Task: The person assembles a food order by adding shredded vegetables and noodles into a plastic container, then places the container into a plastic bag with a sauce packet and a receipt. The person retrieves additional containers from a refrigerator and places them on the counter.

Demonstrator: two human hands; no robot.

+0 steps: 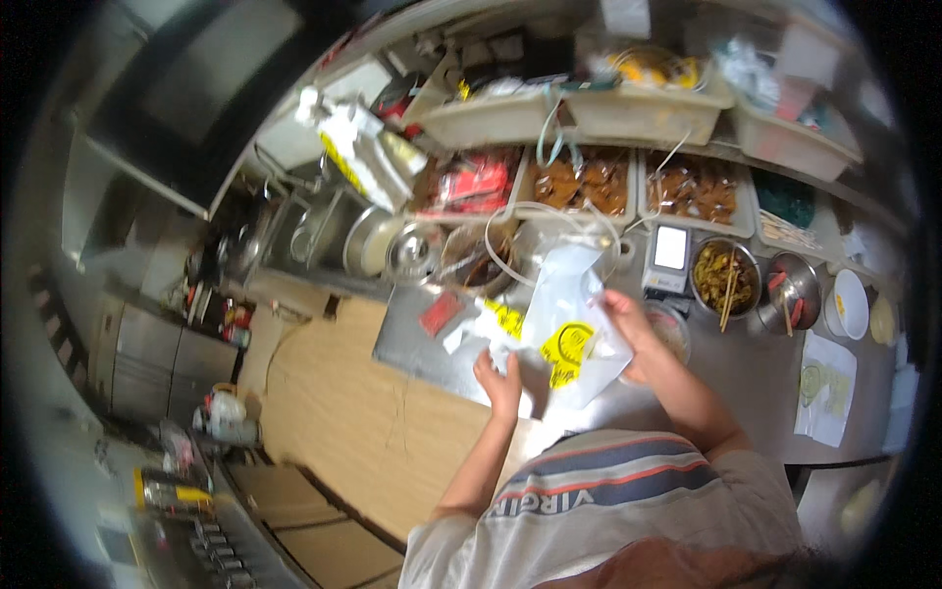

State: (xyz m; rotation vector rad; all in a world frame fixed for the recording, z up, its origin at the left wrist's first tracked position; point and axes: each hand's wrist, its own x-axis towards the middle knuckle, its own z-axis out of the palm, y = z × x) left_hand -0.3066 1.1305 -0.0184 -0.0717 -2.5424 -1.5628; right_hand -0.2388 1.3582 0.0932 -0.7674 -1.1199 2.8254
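**Bag held over a crowded steel prep surface**

Steel fills the head view: a prep surface backed by tubs of brown food, a red-filled tray, round metal bowls and a small scale.

At its near edge a white plastic bag with a yellow print is held up between both hands, just above the surface. The right hand is closed on the bag's right edge near the top. The left hand sits at the lower left corner, fingers curled against the plastic, though whether it pinches the bag or only steadies it I cannot tell (the bag covers the fingertips).

Handling it well, by my judgement, means keeping the mouth upward and the thin film taut between the two hands, so it neither sags nor folds over, and keeping it off the clear tubing looping just behind.

What the bag contains cannot be made out. Fisheye bending blurs the right rim, where a white cup and a paper sheet lie, and the shelf above is cut off.
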